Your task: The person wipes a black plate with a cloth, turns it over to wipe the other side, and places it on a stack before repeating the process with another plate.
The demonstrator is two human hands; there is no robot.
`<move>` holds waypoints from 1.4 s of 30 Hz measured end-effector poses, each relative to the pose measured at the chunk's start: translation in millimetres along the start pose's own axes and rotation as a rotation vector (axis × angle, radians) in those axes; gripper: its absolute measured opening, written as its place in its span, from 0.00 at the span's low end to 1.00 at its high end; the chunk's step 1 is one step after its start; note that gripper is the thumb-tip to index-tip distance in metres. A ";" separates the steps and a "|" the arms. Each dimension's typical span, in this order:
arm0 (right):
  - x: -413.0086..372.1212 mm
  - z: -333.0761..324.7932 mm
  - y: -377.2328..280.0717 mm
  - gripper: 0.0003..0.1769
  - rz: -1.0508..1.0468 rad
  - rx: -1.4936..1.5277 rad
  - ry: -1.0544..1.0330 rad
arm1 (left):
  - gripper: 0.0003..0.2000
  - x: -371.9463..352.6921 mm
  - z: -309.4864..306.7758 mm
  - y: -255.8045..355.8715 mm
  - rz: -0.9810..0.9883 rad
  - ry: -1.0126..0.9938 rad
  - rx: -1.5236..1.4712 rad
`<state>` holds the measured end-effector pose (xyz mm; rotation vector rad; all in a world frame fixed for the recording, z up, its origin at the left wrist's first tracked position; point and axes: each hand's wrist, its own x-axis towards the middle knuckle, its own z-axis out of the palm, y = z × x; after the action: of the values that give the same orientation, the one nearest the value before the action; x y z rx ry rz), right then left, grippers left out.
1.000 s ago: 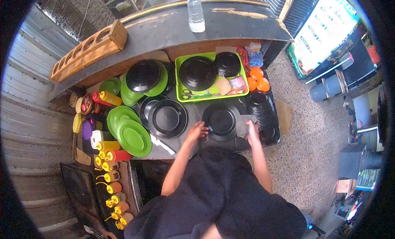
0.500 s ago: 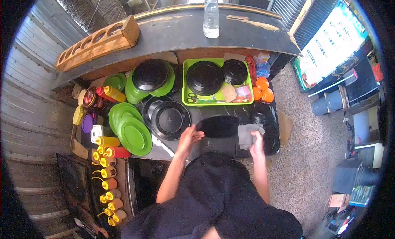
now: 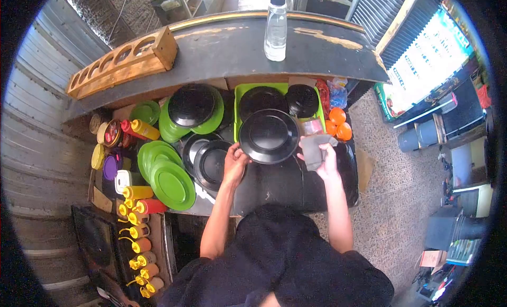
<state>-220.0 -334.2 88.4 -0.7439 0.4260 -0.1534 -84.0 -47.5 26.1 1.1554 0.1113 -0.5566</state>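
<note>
Your left hand (image 3: pixel 236 161) has its fingers curled in and closed on the lower left edge of a round, glossy black plate (image 3: pixel 269 136). The plate is held up above the dark, worn-topped desk (image 3: pixel 274 188), in front of you, and from this view it hides the front part of a bright lime-green rectangular tray (image 3: pixel 238 93). Your right hand (image 3: pixel 328 161), just beside the plate's right edge, is partly closed and has hold of a folded grey cloth (image 3: pixel 315 151), pinched between thumb and fingers; you cannot tell from here whether the cloth touches the plate.

Near your left hand, overlapping round black plates (image 3: pixel 211 167) lie on the desk, and to the left of them you have a fanned group of round green plates (image 3: pixel 173 185). Behind these, a broad, round black dish (image 3: pixel 191 103) sits on top of more green plates (image 3: pixel 214 119). In the tray, you see a large round black dish (image 3: pixel 261 97), partly covered by the held plate, with a smaller stack of round black dishes (image 3: pixel 302 100) to its right. Just right of the tray are rounded orange items (image 3: pixel 337 117), and on the raised ledge (image 3: pixel 227 50) beyond stands a clear bottle of colourless liquid (image 3: pixel 275 37)
</note>
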 end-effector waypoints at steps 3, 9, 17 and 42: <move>41.3 -3.1 19.2 0.37 0.028 -0.002 0.009 | 0.33 41.3 0.2 -13.0 0.061 0.012 0.050; 120.4 -47.7 68.7 0.34 0.000 0.045 0.159 | 0.33 101.3 -3.4 -35.9 0.136 0.074 0.225; 161.9 -47.6 73.7 0.21 -0.033 0.095 0.280 | 0.32 136.5 4.0 -41.0 0.115 0.156 0.348; 52.4 0.4 127.5 0.37 0.235 -0.072 -0.058 | 0.17 -1.4 -75.0 17.0 0.390 0.324 0.572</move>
<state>-174.3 -255.8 -15.3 -0.7615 0.4620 0.1044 -62.4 24.6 9.8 1.7705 -0.0008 -0.0408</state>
